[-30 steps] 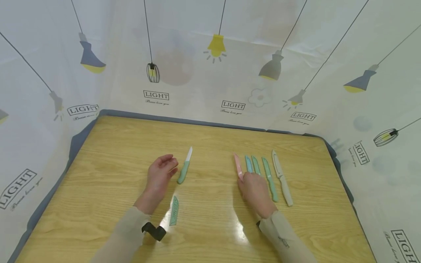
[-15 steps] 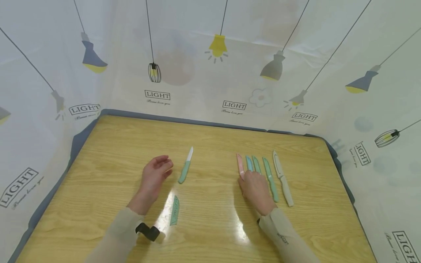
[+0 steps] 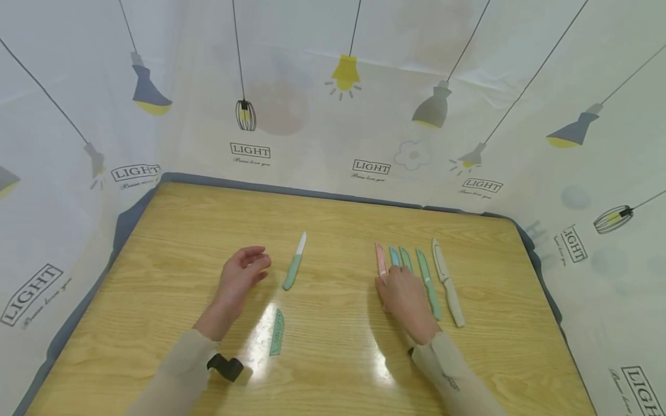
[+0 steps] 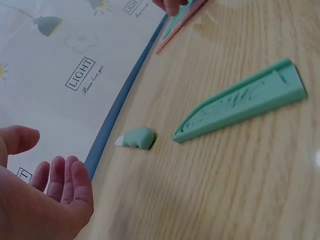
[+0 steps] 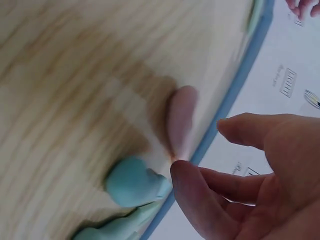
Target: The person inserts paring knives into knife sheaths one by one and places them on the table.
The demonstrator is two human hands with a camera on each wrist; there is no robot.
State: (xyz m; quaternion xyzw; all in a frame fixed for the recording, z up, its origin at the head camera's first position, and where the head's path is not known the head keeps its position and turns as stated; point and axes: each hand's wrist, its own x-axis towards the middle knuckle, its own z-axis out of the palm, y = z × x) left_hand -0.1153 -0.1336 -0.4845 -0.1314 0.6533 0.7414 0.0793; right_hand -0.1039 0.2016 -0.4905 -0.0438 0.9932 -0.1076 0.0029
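Note:
My right hand (image 3: 406,297) hovers over the handle end of a pink sheathed knife (image 3: 380,255). In the right wrist view, the thumb stands apart from the fingers and a fingertip is right at the pink handle (image 5: 182,117). Partly hidden beneath this hand are a blue knife (image 3: 394,256) and a green knife (image 3: 406,259). My left hand (image 3: 236,283) is raised with loosely bent fingers, holding nothing. To its right lies a paring knife (image 3: 293,270) with a green handle and bare white blade. A green blade sheath (image 3: 277,333) with raised lettering lies nearer the body.
Another green knife (image 3: 428,285) and a longer cream knife (image 3: 447,283) complete the row on the right. All rest on a wood-grain table (image 3: 333,370). A lamp-printed white cloth (image 3: 312,138) surrounds its back and sides.
The pink knife has shifted slightly right, closer to the blue one. My left hand has drawn back leftward from the bare-bladed knife. My right hand has loosened from the pink handle.

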